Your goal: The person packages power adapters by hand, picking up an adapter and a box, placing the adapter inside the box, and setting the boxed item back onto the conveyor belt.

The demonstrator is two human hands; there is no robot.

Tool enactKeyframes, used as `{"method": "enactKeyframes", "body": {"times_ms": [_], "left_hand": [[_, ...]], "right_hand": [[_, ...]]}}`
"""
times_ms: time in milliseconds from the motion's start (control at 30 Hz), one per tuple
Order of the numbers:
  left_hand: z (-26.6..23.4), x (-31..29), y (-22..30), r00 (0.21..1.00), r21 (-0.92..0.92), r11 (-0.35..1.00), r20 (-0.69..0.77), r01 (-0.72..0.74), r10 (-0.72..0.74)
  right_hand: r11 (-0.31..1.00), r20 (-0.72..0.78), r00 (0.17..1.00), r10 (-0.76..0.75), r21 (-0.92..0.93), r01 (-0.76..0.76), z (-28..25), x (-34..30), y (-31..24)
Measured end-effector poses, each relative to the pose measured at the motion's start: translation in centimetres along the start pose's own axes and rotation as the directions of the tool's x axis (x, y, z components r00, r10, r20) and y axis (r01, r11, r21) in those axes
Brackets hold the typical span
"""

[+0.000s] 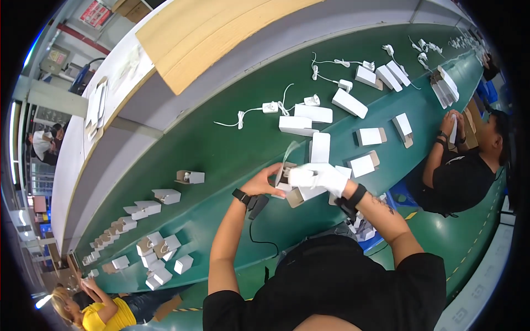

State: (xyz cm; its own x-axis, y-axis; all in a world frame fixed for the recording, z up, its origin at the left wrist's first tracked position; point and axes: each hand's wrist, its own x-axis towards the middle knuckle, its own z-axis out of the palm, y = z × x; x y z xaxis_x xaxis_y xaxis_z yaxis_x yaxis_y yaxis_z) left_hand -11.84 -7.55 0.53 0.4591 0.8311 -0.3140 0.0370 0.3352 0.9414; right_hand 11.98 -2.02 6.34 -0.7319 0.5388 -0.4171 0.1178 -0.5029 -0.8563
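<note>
My left hand [259,183], bare with a dark watch on the wrist, is closed around a small open carton [281,180] that has brown inner sides. A clear plastic piece [291,148] stands up at the carton's top. My right hand [327,176] wears a white glove and pinches a white block-shaped power adapter [300,177] against the carton's opening. Blur and the glove hide part of the adapter. Just right of the hands lie white cartons, one upright carton [320,148] behind them and one with its flap open [361,165].
White adapters with cables [270,107] lie along the far side of the green bench [221,154]. Several filled cartons [160,248] stand at left. A dark device with a cord [257,206] sits by my left wrist. Co-workers sit at right [464,176] and lower left [107,311].
</note>
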Motion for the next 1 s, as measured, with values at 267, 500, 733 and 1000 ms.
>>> {"method": "enactKeyframes", "body": {"times_ms": [267, 500, 733, 1000], "left_hand": [[2.5, -0.5, -0.3, 0.941, 0.316, 0.943, -0.272, -0.109, 0.2], [2.4, 0.5, -3.7, 0.894, 0.266, 0.941, -0.339, -0.209, 0.294], [-5.8, -4.4, -5.5, 0.437, 0.404, 0.884, -0.768, -0.236, 0.468], [-2.1, -7.8, -6.2, 0.053, 0.423, 0.906, -0.905, -0.014, 0.423]], "right_hand": [[-0.191, 0.303, 0.922, -0.242, -0.946, 0.261, 1.9, 2.4, -1.3], [-0.138, 0.292, 0.95, -0.109, -0.951, 0.276, 2.3, 7.2, 1.6], [0.077, -0.084, 0.806, -0.585, -0.996, -0.048, -3.1, 18.8, -2.3], [0.07, -0.194, 0.929, -0.315, -0.981, -0.181, -3.4, 24.5, -3.0]]}}
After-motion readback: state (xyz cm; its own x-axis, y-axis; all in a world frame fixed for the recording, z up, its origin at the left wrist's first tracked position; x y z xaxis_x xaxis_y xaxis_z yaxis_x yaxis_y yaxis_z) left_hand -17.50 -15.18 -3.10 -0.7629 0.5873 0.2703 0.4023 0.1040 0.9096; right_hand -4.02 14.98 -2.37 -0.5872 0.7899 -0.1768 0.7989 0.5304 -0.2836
